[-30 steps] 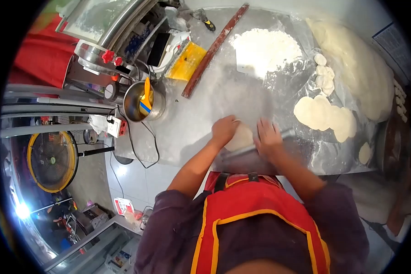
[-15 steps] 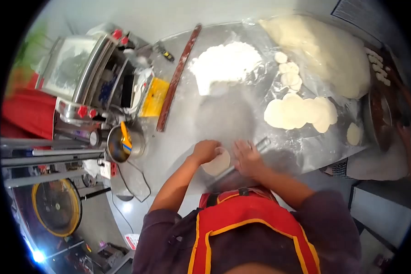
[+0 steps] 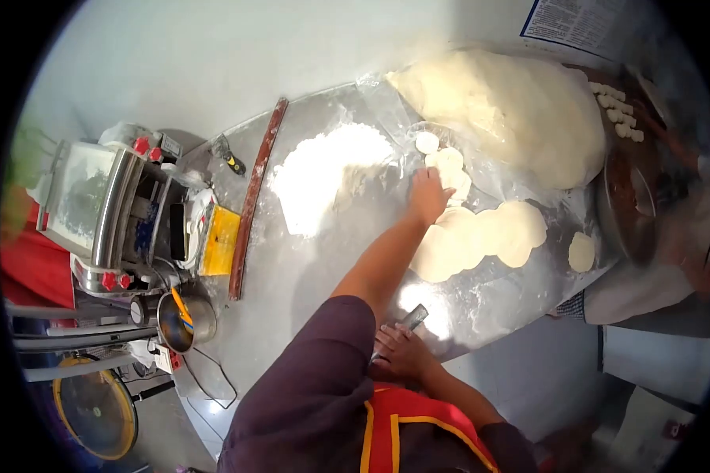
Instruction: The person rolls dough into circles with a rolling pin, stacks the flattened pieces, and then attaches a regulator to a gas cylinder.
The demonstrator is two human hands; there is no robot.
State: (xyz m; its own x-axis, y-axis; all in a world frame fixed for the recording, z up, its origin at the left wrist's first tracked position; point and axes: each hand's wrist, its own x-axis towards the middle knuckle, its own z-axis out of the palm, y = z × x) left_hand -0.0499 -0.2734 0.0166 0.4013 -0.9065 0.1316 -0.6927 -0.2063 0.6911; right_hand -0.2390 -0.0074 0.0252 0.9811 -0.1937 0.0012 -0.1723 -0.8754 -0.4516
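My left hand (image 3: pixel 430 195) reaches across the table to a row of small flattened dough pieces (image 3: pixel 450 163). Its thumb stands apart from the fingers, and the fingertips touch or hover at the near pieces. Close below that hand lies a cluster of overlapping thin dough rounds (image 3: pixel 481 240). Near my body, my right hand (image 3: pixel 404 355) rests with its fingers over a grey rolling pin (image 3: pixel 414 317), whose far end sticks out past the fingers. My left sleeve covers part of the table there.
A large plastic-covered dough mass (image 3: pixel 505 118) lies at the back, beside a flour heap (image 3: pixel 323 169). One dough round (image 3: pixel 581 252) sits apart at right, near a metal bowl (image 3: pixel 631 205). A long reddish-brown stick (image 3: pixel 259 197), a dough machine (image 3: pixel 106 213) and a pot (image 3: pixel 185 319) are left.
My left hand has left the dough round in front of me and reached forward-right. The dough cluster now extends nearer me at its left end. My right hand stays by the rolling pin.
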